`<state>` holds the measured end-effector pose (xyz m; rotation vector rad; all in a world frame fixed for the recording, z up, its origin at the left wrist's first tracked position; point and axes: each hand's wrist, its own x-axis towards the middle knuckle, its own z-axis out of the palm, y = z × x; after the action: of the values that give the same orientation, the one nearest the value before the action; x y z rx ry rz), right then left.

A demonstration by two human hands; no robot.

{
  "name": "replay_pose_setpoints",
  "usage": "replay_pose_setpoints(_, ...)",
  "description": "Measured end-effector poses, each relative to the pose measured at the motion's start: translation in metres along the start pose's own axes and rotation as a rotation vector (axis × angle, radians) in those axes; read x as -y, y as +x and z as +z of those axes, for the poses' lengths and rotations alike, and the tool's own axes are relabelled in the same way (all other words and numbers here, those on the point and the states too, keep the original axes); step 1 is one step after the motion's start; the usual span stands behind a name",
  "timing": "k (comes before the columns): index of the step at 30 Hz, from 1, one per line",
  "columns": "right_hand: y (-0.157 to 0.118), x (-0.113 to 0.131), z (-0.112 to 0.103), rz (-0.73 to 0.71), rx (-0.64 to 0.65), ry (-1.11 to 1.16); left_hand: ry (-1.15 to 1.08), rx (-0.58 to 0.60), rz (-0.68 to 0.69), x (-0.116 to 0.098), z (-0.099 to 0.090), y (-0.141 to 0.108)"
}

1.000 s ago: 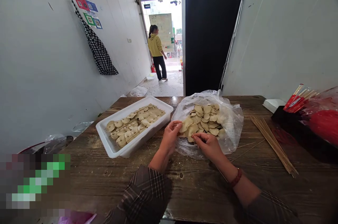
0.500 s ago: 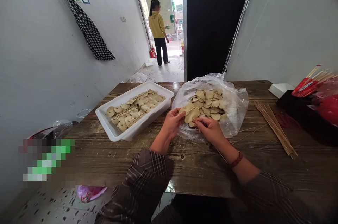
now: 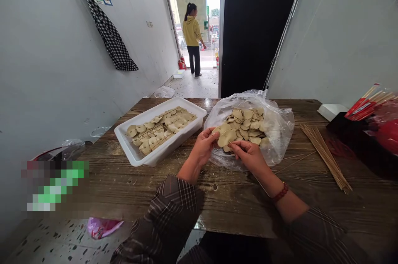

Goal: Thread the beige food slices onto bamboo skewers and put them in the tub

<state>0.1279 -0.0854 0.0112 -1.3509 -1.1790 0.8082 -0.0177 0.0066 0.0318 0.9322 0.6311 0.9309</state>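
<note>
My left hand (image 3: 202, 148) is closed on a few thin, round beige slices (image 3: 227, 136), pinching them at their left edge. My right hand (image 3: 248, 155) is shut on a thin wooden skewer (image 3: 261, 185); its tip meets the lower edge of the slices, while its other end passes back under my wrist. Behind both hands a clear plastic bag (image 3: 280, 131) lies spread open around a heap of loose slices (image 3: 248, 122). To the left stands a white tray (image 3: 132, 158) with rows of skewered slices (image 3: 155, 131) in it.
A bundle of bare skewers (image 3: 326, 158) lies right of the bag, with a few loose ones nearby. At the far right, a black box (image 3: 338, 125) holds red-wrapped chopsticks. The wooden table (image 3: 174, 189) ends close to me. A person in yellow (image 3: 192, 34) stands by the doorway.
The view has shifted slightly. Both hands stay at the slices with almost no movement. In the doorway, the person's lower arm has swung outward a little.
</note>
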Motion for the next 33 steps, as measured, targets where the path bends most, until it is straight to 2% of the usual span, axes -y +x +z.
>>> replay_pose_setpoints(4,-0.001,0.001,0.002,0.017,-0.003,0.033,-0.134,0.061,-0.033,0.0,0.003,-0.002)
replay_pose_setpoints(8,-0.001,-0.001,0.005,-0.015,0.005,0.012,-0.155,0.127,-0.052,0.004,0.01,-0.006)
replay_pose_setpoints(12,0.0,-0.005,0.007,-0.061,0.005,-0.042,-0.16,0.091,-0.047,0.005,0.011,-0.007)
replay_pose_setpoints(18,0.0,-0.009,0.009,-0.095,0.037,-0.128,-0.209,-0.009,0.025,-0.003,0.001,-0.001)
replay_pose_setpoints(33,0.0,-0.013,0.009,-0.085,0.004,-0.161,-0.161,0.007,0.066,0.006,0.008,-0.003)
